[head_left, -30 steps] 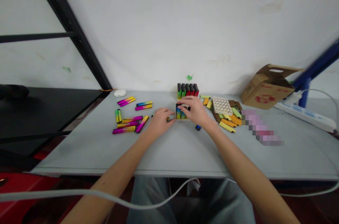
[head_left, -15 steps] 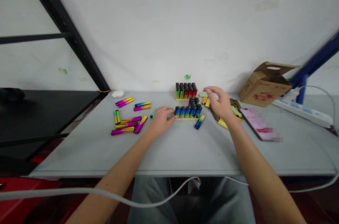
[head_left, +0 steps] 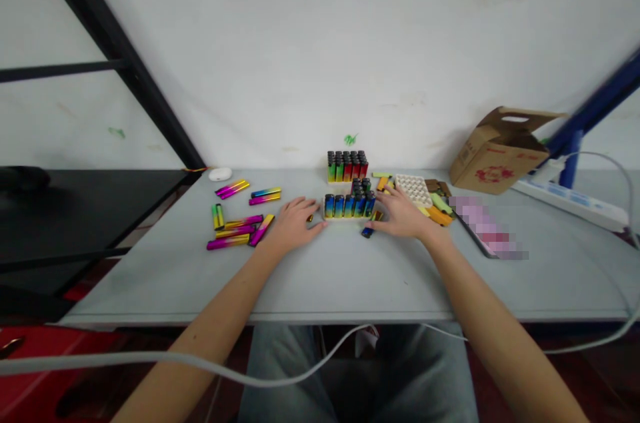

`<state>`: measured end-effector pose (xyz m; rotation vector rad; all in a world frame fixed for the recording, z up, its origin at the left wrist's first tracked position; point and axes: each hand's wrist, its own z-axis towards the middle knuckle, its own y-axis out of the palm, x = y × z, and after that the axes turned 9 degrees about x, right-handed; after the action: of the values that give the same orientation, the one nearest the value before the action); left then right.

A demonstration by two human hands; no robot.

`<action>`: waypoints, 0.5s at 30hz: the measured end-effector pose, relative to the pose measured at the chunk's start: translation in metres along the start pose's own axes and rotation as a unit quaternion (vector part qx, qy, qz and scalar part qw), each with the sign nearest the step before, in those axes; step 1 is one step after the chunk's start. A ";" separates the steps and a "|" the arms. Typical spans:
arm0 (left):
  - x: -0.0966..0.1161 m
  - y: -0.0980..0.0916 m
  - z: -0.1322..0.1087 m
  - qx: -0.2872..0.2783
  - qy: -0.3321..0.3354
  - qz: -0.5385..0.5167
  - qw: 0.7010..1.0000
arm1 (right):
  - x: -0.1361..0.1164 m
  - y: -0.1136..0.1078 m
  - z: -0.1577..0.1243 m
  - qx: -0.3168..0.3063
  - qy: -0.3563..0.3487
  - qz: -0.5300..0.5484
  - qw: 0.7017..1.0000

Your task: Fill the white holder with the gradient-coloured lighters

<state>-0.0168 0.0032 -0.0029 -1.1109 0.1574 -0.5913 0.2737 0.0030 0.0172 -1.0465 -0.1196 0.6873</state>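
Note:
Blue-and-yellow lighters (head_left: 349,206) stand upright in a row in a white tray (head_left: 345,218), with a few darker-topped ones behind. My left hand (head_left: 296,223) rests at the tray's left end, fingers spread, its thumb close to the corner; whether it touches is unclear. On the other side my right hand (head_left: 400,213) has its fingers apart, near the tray's right end. Its thumb partly covers a loose blue lighter (head_left: 368,232) lying on the table. Beside my left fingers a small piece of another lighter (head_left: 310,218) shows. Neither hand visibly grips anything.
Green and red lighters (head_left: 347,167) stand in a second block by the wall. Loose pink-and-gold lighters (head_left: 234,231) lie left. Rightward are a white holed tray (head_left: 413,190), yellow lighters (head_left: 439,215), a phone (head_left: 483,226), a cardboard box (head_left: 495,160) and a power strip (head_left: 570,208).
My right hand has come left and down to the tray's right side, uncovering the white holed tray. My left hand stays at the left end. The view has shifted slightly.

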 end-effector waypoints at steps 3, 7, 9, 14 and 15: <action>0.001 -0.001 0.000 -0.001 -0.009 0.009 1.000 | -0.006 0.008 0.001 -0.024 -0.038 0.012 0.999; 0.002 -0.001 0.001 0.000 -0.015 -0.001 1.000 | -0.008 0.013 0.004 -0.010 -0.038 0.022 0.999; 0.002 0.000 0.002 0.000 -0.014 -0.009 1.000 | -0.008 0.014 0.005 -0.004 -0.032 0.027 0.999; -0.002 0.003 0.006 0.021 -0.007 -0.027 0.999 | -0.009 0.016 0.007 -0.016 -0.016 0.049 0.999; -0.003 0.004 0.007 0.025 -0.003 -0.033 0.999 | -0.010 0.016 0.007 -0.018 -0.007 0.053 0.998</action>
<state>-0.0147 0.0114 -0.0032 -1.0733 0.1011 -0.6467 0.2558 0.0078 0.0103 -1.0881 -0.0895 0.7920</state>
